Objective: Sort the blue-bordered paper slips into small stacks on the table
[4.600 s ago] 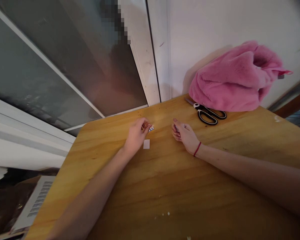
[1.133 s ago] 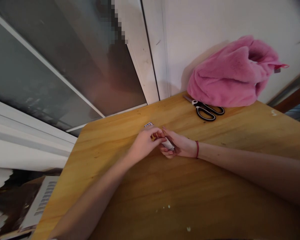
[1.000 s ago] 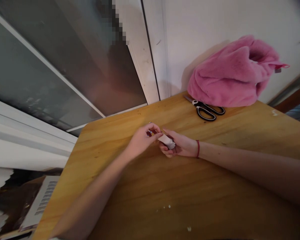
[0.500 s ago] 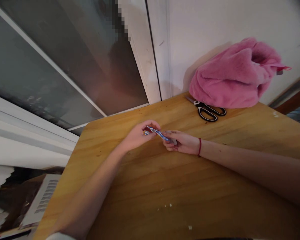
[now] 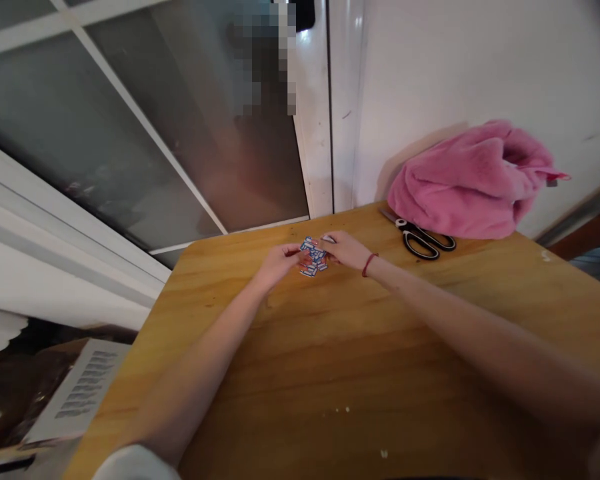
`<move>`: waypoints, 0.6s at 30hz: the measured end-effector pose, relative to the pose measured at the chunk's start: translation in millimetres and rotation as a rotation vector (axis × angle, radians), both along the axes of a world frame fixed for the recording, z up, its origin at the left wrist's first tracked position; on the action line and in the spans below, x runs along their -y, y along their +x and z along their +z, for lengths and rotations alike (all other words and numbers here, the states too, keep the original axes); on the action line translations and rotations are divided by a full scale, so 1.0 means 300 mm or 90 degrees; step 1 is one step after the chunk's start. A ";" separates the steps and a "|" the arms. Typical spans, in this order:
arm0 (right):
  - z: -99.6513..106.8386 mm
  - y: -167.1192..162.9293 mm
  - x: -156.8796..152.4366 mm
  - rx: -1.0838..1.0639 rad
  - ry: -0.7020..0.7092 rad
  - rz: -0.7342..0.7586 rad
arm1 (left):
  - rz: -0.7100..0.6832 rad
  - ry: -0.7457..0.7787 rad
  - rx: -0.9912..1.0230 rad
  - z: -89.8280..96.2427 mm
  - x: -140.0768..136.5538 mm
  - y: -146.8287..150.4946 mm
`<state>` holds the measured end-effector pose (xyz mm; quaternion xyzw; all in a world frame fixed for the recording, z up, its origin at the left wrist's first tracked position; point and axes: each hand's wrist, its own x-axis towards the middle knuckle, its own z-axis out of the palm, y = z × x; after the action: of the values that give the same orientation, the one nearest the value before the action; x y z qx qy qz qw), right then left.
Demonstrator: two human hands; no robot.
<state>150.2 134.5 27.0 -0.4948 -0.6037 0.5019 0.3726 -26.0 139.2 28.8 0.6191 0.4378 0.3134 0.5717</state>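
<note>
A small flat printed piece with an irregular outline [image 5: 314,256], blue and white with touches of red, is held up between my two hands over the far part of the wooden table [image 5: 260,360]. My left hand [image 5: 279,262] pinches its left side. On the other side, my right hand [image 5: 347,251], with a red cord at the wrist, grips the right edge. Something small and pale shows by the right fingers, too small to name. Whether the printed piece is one sheet or several stacked pieces, I cannot tell.
Black-handled scissors [image 5: 423,240] lie at the back right, against a pink plush bundle [image 5: 467,183] by the wall. Small white scraps [image 5: 347,409] dot the tabletop. Left of the table stands a printed carton [image 5: 83,387]. A framed glass door [image 5: 200,120] rises behind.
The printed piece has turned from nearly edge-on to show its patterned face. My right hand has shifted up and left around its edge. The camera view has tilted slightly.
</note>
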 end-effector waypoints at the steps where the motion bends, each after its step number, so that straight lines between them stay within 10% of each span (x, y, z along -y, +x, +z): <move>1: 0.008 -0.012 -0.008 0.011 -0.013 -0.005 | 0.044 0.001 0.006 -0.003 -0.003 0.000; 7: -0.011 -0.018 -0.020 0.012 -0.037 -0.001 | 0.043 -0.012 -0.069 0.013 -0.021 -0.029; 13: -0.111 0.039 -0.064 0.125 0.138 -0.010 | -0.034 0.038 -0.269 0.012 -0.045 -0.071; 18: -0.151 0.079 -0.076 0.381 0.277 -0.034 | 0.088 0.229 -0.595 0.000 -0.057 -0.098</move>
<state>173.8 157.2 -18.1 -0.5443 -0.7655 0.1850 0.2891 -55.3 156.2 28.8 0.7514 0.6260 0.1101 0.1769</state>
